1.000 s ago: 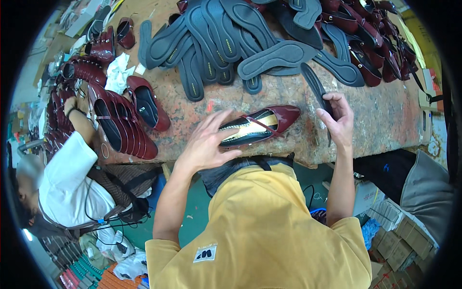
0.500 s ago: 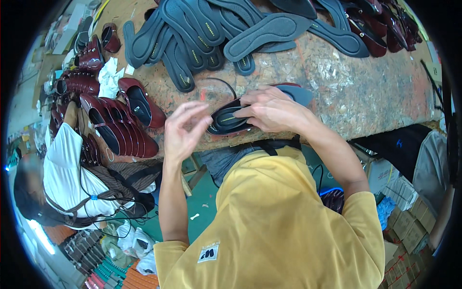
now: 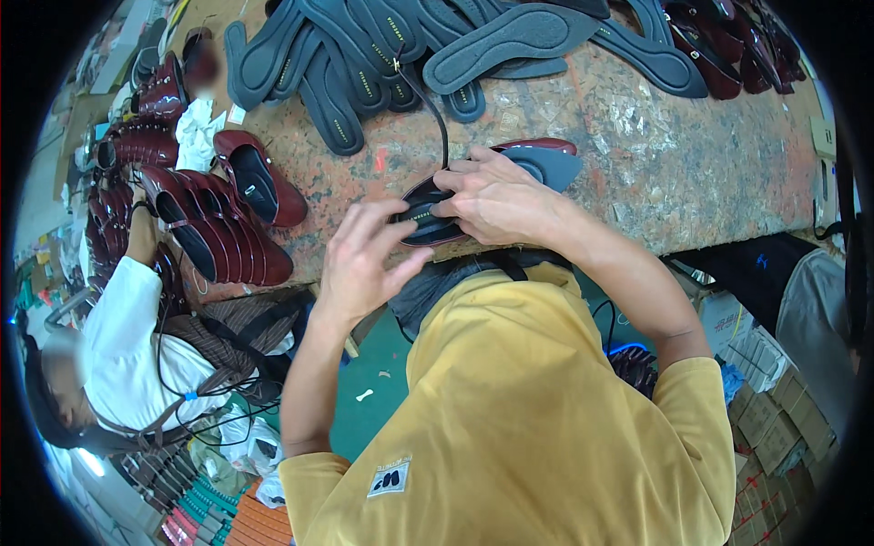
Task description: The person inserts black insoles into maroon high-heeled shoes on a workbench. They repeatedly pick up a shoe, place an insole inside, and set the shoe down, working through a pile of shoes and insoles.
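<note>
the right hand lies palm down over a dark red flat shoe, fingers curled round its middle and pressing a grey insole into it; the pointed toe and the insole's tip stick out to the right of the knuckles. the left hand grips the shoe's heel end from below, thumb up against its rim and fingers spread and bent. the shoe sits on the near edge of a worn workbench, reddish brown and mottled with pale patches, right in front of the person's yellow shirt.

a thin black strap runs from the shoe up to a heap of grey insoles along the far side of the bench. at the left, a row of dark red shoes lies packed side by side, one of them lying loose on top of the row, with crumpled white paper behind. more dark red shoes lie at the far right corner. the bench to the right of the hands is bare up to its front edge.

both forearms rise from the lower edge, elbows out, wrists bent inward so the hands meet over the shoe. a second person in a white sleeve works at the left end of the bench. the floor below is green; cardboard boxes are stacked at the right.
</note>
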The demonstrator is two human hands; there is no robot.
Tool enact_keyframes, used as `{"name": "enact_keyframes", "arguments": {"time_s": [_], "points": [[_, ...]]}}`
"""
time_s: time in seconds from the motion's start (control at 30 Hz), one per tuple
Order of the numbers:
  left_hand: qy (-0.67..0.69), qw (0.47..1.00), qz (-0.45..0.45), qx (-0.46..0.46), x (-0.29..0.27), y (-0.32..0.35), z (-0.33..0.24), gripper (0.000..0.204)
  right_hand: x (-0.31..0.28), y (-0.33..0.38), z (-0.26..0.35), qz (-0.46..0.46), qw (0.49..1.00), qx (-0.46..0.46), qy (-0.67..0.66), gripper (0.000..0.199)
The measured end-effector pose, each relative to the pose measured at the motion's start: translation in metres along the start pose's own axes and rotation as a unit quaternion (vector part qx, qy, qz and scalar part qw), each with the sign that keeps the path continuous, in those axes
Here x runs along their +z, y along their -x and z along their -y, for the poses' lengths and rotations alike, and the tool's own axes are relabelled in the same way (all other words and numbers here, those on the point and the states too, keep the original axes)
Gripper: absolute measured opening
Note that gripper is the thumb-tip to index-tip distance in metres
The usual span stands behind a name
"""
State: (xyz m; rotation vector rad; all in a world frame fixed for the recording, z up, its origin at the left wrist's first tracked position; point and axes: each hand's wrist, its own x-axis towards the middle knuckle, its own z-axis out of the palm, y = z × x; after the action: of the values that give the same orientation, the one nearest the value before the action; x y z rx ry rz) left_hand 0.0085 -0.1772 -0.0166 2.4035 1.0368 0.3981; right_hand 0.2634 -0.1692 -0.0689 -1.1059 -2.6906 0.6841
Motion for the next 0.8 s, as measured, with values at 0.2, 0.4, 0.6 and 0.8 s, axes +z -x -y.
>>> {"name": "enact_keyframes", "arguments": {"time_s": [0.2,0.4,0.6,0.8], "points": [[-0.047,0.996,0.05,0.049,0.032,0.004,0.037,0.04,-0.036,0.044,0.003,-0.144,0.963,0.228,-0.017,0.056],[-0.04,0.998,0.019,0.04,0.051,0.01,0.034,0.045,-0.035,0.064,0.005,-0.145,0.656,0.455,-0.585,0.043],[-0.03,0.999,0.017,0.029,0.05,0.014,0.038,0.046,-0.001,0.043,0.025,-0.224,0.918,0.322,-0.058,0.026],[-0.033,0.999,0.04,0.011,0.044,0.012,0.033,0.045,0.022,0.043,0.026,-0.269,0.904,0.334,0.0,0.02]]}}
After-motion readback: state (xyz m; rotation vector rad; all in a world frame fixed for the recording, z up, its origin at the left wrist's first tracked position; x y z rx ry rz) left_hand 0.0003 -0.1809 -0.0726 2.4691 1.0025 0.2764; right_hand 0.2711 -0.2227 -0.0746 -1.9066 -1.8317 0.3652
